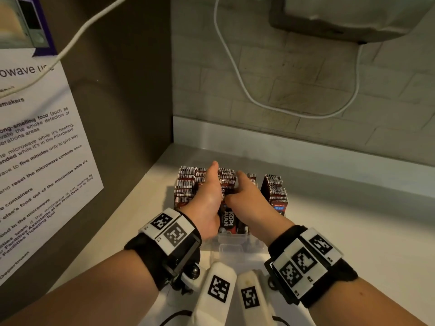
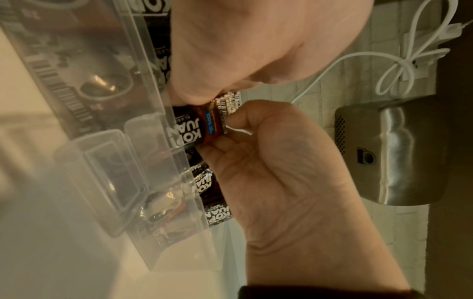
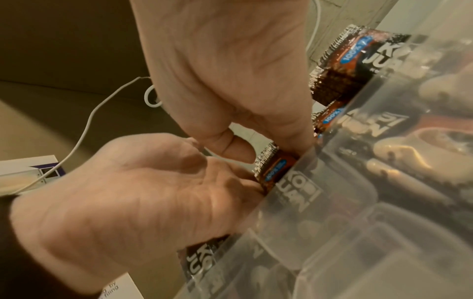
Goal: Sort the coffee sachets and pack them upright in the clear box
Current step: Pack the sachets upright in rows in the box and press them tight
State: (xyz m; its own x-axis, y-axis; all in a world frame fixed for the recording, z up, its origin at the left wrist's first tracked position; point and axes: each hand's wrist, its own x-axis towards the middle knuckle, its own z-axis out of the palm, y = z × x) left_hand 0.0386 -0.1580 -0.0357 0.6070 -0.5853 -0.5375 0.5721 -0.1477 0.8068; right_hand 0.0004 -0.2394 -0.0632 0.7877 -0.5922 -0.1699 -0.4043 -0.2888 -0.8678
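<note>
I had both hands down in the clear box (image 1: 235, 243), which sat on the pale worktop (image 1: 341, 231) near the tiled wall. The coffee sachets (image 1: 188, 184) already stood upright in rows inside the box, their crimped tops poking above its rim; one smaller row (image 1: 276, 191) stood at the box's right end, apart from the main block.

My left hand (image 1: 209, 196) lay flat with fingers straight, pressed edge-on against the rows at the middle of the box, holding them back. My right hand (image 1: 244, 196) had its grip narrow, thumb and fingers curled around the top of a single sachet (image 2: 204, 125) at the box's near wall.

I judged this to be the packing step, late on: most sachets looked placed, and I was seating one into a gap. The next move called for sliding it down straight beside its neighbours without bending it, while my left hand kept the rows from tipping.
</note>
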